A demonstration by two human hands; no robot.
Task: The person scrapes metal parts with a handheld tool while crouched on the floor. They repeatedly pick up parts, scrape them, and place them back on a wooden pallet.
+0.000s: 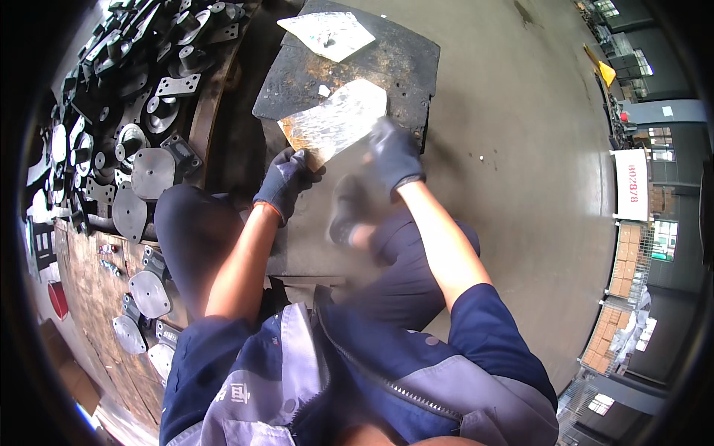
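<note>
A shiny, crinkled whitish sheet (338, 115) with brown stains along its left side lies over the near part of a dark, worn bench top (405, 56). My left hand (286, 181), in a dark glove with an orange cuff, pinches the sheet's near corner. At the sheet's right edge is my right hand (396, 154), also gloved; motion smears its fingers, so I cannot tell whether they grip anything. A second pale sheet (346, 37) lies farther back on the bench, with a small dark thing on it.
To the left, a wooden table (85, 279) bears a heap of metal plates and brackets (123, 141). My bent legs (401, 275) flank the bench's near end. Grey floor (535, 186) stretches right, toward wire cages with cardboard boxes (606, 338) and a white sign (631, 186).
</note>
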